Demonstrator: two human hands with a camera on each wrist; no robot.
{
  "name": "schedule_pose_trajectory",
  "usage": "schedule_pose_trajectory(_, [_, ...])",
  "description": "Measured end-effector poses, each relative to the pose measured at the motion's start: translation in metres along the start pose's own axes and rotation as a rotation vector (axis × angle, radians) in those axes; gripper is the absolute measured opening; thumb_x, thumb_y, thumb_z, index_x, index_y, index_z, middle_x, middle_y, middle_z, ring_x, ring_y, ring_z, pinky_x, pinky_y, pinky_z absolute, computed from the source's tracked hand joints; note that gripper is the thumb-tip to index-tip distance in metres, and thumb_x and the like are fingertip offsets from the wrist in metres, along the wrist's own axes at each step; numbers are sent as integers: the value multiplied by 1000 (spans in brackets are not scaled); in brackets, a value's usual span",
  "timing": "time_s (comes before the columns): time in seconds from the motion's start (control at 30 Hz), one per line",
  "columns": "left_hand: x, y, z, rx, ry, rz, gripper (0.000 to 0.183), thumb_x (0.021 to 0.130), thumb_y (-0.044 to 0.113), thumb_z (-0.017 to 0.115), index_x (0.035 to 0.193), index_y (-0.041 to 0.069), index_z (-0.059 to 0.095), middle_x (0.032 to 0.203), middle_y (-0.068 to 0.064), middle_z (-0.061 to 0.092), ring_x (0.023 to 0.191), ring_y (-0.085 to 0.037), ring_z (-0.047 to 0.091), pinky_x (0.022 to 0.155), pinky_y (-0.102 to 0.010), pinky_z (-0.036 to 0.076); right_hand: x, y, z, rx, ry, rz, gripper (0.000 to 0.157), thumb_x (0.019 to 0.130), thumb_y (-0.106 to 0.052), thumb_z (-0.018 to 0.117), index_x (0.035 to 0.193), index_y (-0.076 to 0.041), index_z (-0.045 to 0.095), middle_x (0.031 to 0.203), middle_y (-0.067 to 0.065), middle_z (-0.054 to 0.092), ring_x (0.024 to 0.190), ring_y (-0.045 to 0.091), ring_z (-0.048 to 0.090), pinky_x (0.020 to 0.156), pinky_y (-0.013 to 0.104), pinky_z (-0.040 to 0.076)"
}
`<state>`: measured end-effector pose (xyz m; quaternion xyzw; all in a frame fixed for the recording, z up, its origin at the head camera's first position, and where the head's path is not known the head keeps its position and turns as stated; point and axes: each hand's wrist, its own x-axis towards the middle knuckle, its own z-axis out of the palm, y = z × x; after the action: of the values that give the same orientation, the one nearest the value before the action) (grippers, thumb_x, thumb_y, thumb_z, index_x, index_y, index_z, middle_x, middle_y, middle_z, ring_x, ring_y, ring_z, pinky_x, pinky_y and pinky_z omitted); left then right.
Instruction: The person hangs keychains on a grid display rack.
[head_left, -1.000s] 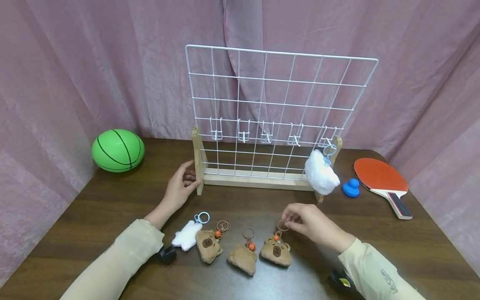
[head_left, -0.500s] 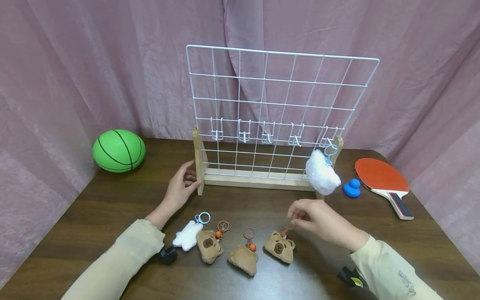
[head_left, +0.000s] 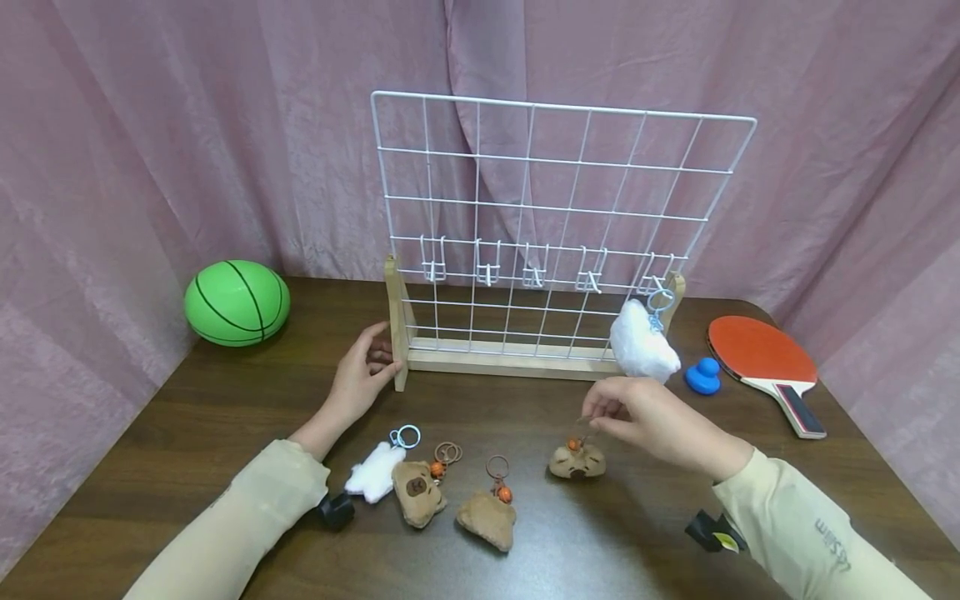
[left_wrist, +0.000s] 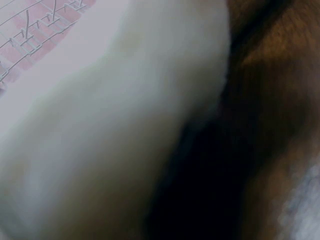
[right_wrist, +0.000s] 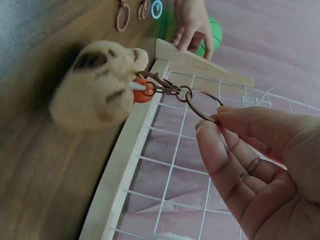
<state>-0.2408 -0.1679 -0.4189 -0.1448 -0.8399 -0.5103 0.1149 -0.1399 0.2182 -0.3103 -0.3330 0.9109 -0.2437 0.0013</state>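
My right hand pinches the bronze ring of a brown plush bear-like keychain between thumb and forefinger. The plush dangles from its clasp and an orange ball, close over the table. My left hand grips the left wooden upright of a white wire grid rack, thumb at its front edge. In the left wrist view a sleeve hides that hand. Several white hooks line the grid, and a white plush keychain hangs at the rightmost.
On the table in front lie a white plush keychain with a blue ring and two brown plush keychains, one face up, one face down. A green ball sits left; a blue rubber duck and red paddle lie right.
My right hand has lifted the brown plush keychain off the table by its ring and moved it back and right, toward the rack. My left hand has stayed on the upright.
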Motion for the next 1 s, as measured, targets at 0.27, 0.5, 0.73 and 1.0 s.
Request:
schedule_pose_trajectory(0.27, [-1, 0, 0, 15, 5, -9, 61, 87, -2, 66, 141, -2, 37, 112, -26, 57, 100, -35, 60, 79, -18, 54, 6, -1, -16, 7, -12, 21, 12, 84, -5, 71, 90, -13, 66, 81, -7, 67, 74, -1, 59, 67, 19, 53])
schedule_pose_trajectory(0.5, [1, -1, 2, 6, 2, -2, 62, 86, -3, 67, 141, -1, 37, 111, -26, 58, 99, -35, 61, 77, -12, 51, 11, -3, -32, -1, 5, 48, 13, 82, -2, 72, 90, -11, 66, 80, -7, 67, 73, 0, 59, 65, 19, 53])
schedule_pose_trajectory(0.73, [1, -3, 2, 6, 2, 6, 62, 87, -3, 66, 141, -1, 37, 112, -26, 58, 99, -35, 61, 81, -26, 56, 15, -5, -44, -47, -6, 62, 13, 83, -3, 72, 90, -13, 66, 79, -8, 67, 71, 0, 58, 63, 19, 53])
schedule_pose_trajectory(1.0, [2, -4, 2, 13, 1, 8, 61, 88, -2, 65, 141, 0, 37, 111, -26, 59, 99, -35, 61, 83, -34, 57, 20, -10, -54, -104, -16, 70, 14, 83, -3, 72, 91, -14, 67, 80, -7, 68, 74, 2, 60, 67, 20, 53])
